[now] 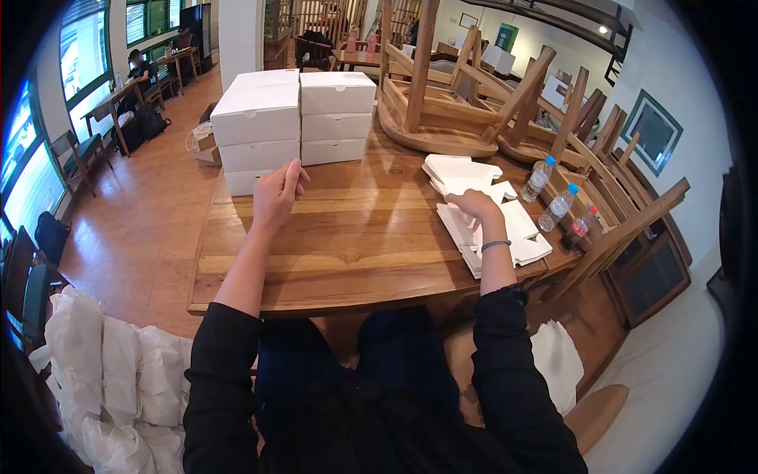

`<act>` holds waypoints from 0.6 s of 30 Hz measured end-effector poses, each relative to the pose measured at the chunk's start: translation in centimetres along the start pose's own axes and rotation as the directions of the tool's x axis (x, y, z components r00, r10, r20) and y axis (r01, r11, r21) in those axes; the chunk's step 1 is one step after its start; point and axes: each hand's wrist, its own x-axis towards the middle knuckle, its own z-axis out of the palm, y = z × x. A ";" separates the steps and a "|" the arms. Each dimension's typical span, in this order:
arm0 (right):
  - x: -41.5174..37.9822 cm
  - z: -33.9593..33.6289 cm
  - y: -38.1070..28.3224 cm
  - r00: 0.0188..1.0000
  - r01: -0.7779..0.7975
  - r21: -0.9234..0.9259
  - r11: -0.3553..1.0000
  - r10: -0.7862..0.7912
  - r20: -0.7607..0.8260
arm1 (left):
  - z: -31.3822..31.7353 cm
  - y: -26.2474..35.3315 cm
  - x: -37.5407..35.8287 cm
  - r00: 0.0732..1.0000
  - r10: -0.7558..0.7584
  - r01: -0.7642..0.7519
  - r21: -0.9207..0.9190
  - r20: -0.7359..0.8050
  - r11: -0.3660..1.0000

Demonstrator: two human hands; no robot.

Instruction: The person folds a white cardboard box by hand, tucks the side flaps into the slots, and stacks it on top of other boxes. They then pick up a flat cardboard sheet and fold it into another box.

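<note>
My left hand (278,194) is raised over the wooden table (355,237), just in front of the stacked white boxes (257,114). Its fingers are curled together, and what they hold, if anything, is hidden. On the right, my right hand (476,210) reaches over a pile of flat, unfolded white cartons (521,229), touching or just above them. The fingers of that hand point down and left and are partly hidden, so its grip is unclear. The boxes stand in two side-by-side stacks, closed, each with a front tab.
Two water bottles (558,207) and a dark drink bottle (579,227) stand right of the cartons. Upturned wooden stools (442,118) rest behind. White plastic bags (118,371) lie at lower left. A person (140,69) sits far left, near the windows.
</note>
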 end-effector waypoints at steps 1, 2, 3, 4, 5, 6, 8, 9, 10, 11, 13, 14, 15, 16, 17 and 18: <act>0.5 0.0 0.3 1.000 -0.001 0.017 1.000 0.001 0.017 | 0.0 0.0 0.0 1.000 -0.001 0.001 0.000 0.001 1.000; 1.1 0.0 0.7 0.999 -0.002 0.034 0.999 0.001 0.035 | 0.0 0.1 0.0 1.000 -0.002 0.002 0.001 0.002 1.000; 1.3 0.0 0.8 0.999 -0.004 0.051 0.999 0.001 0.053 | 0.0 0.0 0.0 1.000 -0.003 0.003 0.002 0.002 1.000; 1.4 0.0 0.9 0.998 0.009 0.032 0.999 -0.011 0.062 | 0.0 0.0 0.0 1.000 -0.003 0.003 0.003 0.002 1.000; 1.4 0.0 1.1 0.997 0.022 0.014 1.000 -0.023 0.071 | 0.0 0.0 0.0 1.000 -0.003 0.003 0.003 0.002 1.000; 1.1 0.0 1.1 0.996 0.035 -0.003 0.999 -0.035 0.081 | 0.0 0.1 0.0 1.000 -0.003 0.003 0.001 0.002 1.000; 0.3 0.2 1.1 0.994 0.094 -0.094 0.991 -0.088 0.064 | -0.1 0.2 0.0 1.000 -0.004 0.004 -0.006 0.001 1.000; 0.0 0.5 1.1 0.992 0.123 -0.140 0.982 -0.116 0.057 | -0.1 0.1 0.0 1.000 -0.006 0.005 -0.010 -0.001 1.000; -0.1 1.0 1.4 0.986 0.165 -0.208 0.964 -0.165 0.019 | -0.1 0.1 0.1 1.000 -0.008 0.008 -0.016 -0.002 1.000; -0.3 1.7 1.7 0.977 0.202 -0.276 0.940 -0.214 -0.015 | 0.0 0.0 0.0 1.000 -0.011 0.011 -0.022 -0.001 1.000; -0.6 2.7 2.0 0.958 0.221 -0.281 0.934 -0.261 -0.114 | 0.0 0.0 0.0 1.000 -0.021 0.021 -0.016 0.002 1.000; -0.6 2.8 2.1 0.965 0.199 -0.275 0.941 -0.238 -0.114 | 0.0 0.1 0.0 1.000 -0.024 0.024 -0.014 0.004 1.000; -0.8 2.6 1.9 0.970 0.177 -0.269 0.947 -0.214 -0.115 | 0.0 0.0 0.0 1.000 -0.018 0.018 -0.010 0.007 1.000; -1.0 2.3 1.7 0.974 0.156 -0.263 0.952 -0.192 -0.116 | 0.0 0.0 0.0 1.000 -0.011 0.011 -0.005 0.009 1.000; -0.9 2.2 1.8 0.976 0.161 -0.261 0.952 -0.193 -0.105 | 0.0 -0.1 0.0 1.000 -0.004 0.004 0.000 0.010 1.000; -0.7 2.0 2.0 0.976 0.167 -0.260 0.951 -0.196 -0.092 | 0.1 -0.1 0.1 1.000 0.001 -0.001 -0.001 0.008 1.000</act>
